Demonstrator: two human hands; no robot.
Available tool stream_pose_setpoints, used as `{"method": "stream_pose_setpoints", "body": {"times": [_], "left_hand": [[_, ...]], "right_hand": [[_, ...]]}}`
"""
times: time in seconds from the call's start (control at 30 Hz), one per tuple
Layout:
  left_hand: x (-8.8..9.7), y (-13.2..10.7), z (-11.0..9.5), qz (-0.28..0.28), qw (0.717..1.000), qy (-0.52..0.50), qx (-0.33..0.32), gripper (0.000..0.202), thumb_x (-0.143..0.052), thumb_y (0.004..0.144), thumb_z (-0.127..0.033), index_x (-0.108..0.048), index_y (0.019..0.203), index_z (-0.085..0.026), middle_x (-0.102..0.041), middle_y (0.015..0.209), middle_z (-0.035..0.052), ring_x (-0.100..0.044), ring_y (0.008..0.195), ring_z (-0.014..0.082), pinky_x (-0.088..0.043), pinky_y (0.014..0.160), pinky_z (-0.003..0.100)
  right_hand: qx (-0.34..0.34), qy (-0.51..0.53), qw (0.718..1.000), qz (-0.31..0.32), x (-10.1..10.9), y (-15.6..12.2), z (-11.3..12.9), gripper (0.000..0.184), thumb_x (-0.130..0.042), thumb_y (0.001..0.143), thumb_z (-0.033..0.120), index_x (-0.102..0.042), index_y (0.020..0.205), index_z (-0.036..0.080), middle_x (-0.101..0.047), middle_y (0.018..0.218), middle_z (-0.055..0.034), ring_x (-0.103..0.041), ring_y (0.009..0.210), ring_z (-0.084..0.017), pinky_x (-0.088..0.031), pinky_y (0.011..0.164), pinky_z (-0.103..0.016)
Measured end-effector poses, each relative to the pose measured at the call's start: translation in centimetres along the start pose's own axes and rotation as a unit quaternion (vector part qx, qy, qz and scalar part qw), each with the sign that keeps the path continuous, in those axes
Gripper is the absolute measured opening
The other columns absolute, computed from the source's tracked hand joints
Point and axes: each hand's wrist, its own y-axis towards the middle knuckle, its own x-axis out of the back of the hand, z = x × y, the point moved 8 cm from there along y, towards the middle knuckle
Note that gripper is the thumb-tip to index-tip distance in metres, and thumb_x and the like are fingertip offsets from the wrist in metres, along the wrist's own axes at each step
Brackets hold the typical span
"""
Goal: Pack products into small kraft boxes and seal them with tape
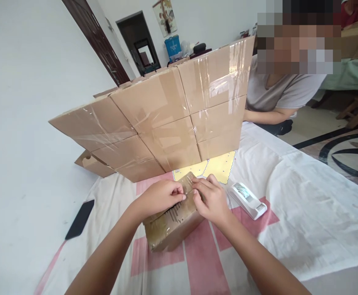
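A small brown cardboard box (171, 223), shiny with clear tape, lies on the cloth-covered table (304, 205) right in front of me. My left hand (162, 196) rests on its top with the fingers curled and pinched at the tape seam. My right hand (211, 198) sits beside it on the box's right top edge, fingers bent and pressing on the same seam. The fingertips of both hands meet near the box's far end. Whether a loose tape end is between them is too small to tell.
A wall of stacked taped cardboard boxes (166, 119) stands just behind the small box. A white tape dispenser (248, 200) lies to the right, a black phone (80, 219) to the left. A seated person in a grey shirt (277, 94) is behind the stack.
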Motion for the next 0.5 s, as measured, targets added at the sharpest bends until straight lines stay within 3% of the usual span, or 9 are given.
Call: {"method": "stream_pose_setpoints", "body": {"times": [0.2,0.37,0.5], "left_hand": [[0.0,0.0,-0.2,-0.06,0.991,0.116,0.006,0.023,-0.052,0.087,-0.03,-0.055,0.066,-0.022,-0.065,0.072,0.0009,-0.056,0.07,0.0182,-0.026,0.062,0.03],[-0.9,0.0,0.4,-0.036,0.99,0.128,0.047,0.019,-0.052,0.086,-0.032,-0.059,0.072,-0.021,-0.069,0.076,0.0029,-0.06,0.072,0.0198,-0.029,0.064,0.03],[-1.1,2.6,2.4,-0.002,0.989,0.145,0.014,0.013,-0.055,0.078,-0.032,-0.053,0.072,-0.021,-0.063,0.071,0.0005,-0.056,0.07,0.0188,-0.029,0.063,0.029]], "right_hand": [[-0.01,0.004,1.0,0.009,0.0,0.1,0.0,0.021,-0.048,0.092,0.02,-0.067,0.085,0.021,-0.076,0.102,-0.0076,-0.059,0.085,-0.023,-0.044,0.082,-0.042],[-0.013,0.006,1.0,0.015,0.2,-0.3,0.8,0.017,-0.046,0.088,0.019,-0.056,0.075,0.022,-0.067,0.077,-0.0037,-0.053,0.071,-0.019,-0.04,0.077,-0.038],[-0.026,-0.021,0.999,-0.029,-0.3,0.1,-0.2,0.01,-0.051,0.078,0.017,-0.05,0.069,0.022,-0.062,0.07,-0.0012,-0.049,0.066,-0.018,-0.039,0.072,-0.035]]}}
